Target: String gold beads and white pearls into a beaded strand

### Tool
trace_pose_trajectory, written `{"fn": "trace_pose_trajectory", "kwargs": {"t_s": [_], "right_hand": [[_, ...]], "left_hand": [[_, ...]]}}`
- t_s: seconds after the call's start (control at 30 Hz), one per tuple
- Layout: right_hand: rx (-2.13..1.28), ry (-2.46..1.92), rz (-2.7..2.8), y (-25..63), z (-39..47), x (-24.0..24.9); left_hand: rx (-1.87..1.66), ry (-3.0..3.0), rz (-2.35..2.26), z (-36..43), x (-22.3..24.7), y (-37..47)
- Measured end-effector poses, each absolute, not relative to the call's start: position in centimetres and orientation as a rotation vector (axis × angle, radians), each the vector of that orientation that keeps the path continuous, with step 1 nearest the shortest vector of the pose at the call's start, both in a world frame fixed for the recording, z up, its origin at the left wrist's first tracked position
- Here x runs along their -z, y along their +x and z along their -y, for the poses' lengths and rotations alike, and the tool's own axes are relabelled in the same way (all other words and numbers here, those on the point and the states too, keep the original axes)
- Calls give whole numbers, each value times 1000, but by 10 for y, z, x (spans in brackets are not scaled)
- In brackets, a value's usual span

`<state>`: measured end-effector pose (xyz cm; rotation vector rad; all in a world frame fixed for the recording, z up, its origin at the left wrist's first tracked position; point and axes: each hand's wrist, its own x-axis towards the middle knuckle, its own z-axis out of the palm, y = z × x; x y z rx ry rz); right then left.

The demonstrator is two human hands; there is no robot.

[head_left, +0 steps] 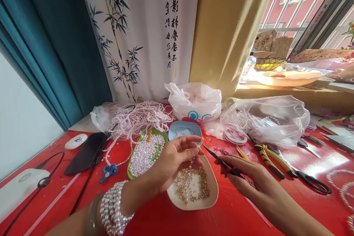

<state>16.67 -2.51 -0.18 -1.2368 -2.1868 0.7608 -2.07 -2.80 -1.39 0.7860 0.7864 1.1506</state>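
Observation:
My left hand (179, 155) is closed in a pinch above the cream dish. Its fingertips hold a bead strand (190, 175), which hangs into the dish; a small gold-coloured piece (201, 141) shows at the fingertips. My right hand (249, 177) is closed around a slim dark tool (214, 154) with a pointed tip and black-and-red handles. Whether it is tweezers or fine pliers, I cannot tell. Its tip is at or close to the gold piece. Gold beads (203, 184) lie in the cream dish (193, 205) below.
Left of the dish stands a green tray (129, 171) of pearl beads, with pearl strands (143, 114) behind. A blue tray (184, 125) and plastic bags (193, 99) are at the back. Pliers (268, 160) and scissors (313, 182) lie right; a phone (85, 153) lies left.

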Motion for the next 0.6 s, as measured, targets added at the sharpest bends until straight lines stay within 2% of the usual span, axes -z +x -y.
{"fn": "trace_pose_trajectory", "kwargs": {"t_s": [0.6], "right_hand": [[-624,-1195,2257,167,25,10]], "left_hand": [[-1149,726,-788,28,16,-18]]}}
